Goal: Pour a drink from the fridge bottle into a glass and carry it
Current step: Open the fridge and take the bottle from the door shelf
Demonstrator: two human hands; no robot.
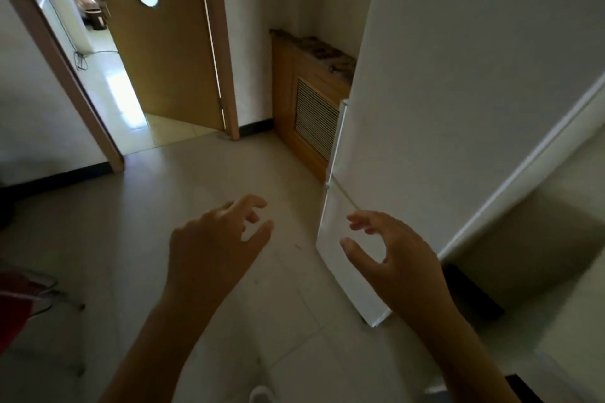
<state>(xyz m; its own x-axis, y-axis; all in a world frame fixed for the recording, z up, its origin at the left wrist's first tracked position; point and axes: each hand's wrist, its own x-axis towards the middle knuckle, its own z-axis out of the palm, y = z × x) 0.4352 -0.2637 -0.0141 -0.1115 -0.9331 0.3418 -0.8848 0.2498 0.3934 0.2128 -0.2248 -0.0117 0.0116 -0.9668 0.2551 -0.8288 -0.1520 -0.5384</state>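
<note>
1. The left hand [212,245] is held out over the floor [183,206], palm down, fingers loosely bent and spread, w/ nothing in it.
2. The right hand [393,255] is also released: thumb and fingers make a loose curve, holding nothing. It hovers in front of the lower corner of the fridge [442,108], near but not touching as far as the view shows.
3. The fridge is a tall white box w/ smooth matte surface, standing at the right. Its doors are closed, a thin seam runs between upper and lower door. The bottle and the glass are not visible; what is inside the fridge cannot be told.
4. The floor is pale square tiles, slightly glossy, w/ thin grout lines.
5. Behind the fridge, against the wall, stands a low wooden cabinet [294,82] w/ a slatted grille panel [316,118] and a speckled stone-like top.
6. At the upper left a wooden door [163,52] stands open; it has an oval frosted glass pane. Through the doorway a brighter room is seen.
7. At the left edge sth red [13,307] shows, w/ thin metal legs beside it; too cut off to identify.
8. A dark skirting strip runs along the bottom of the white walls.
</note>
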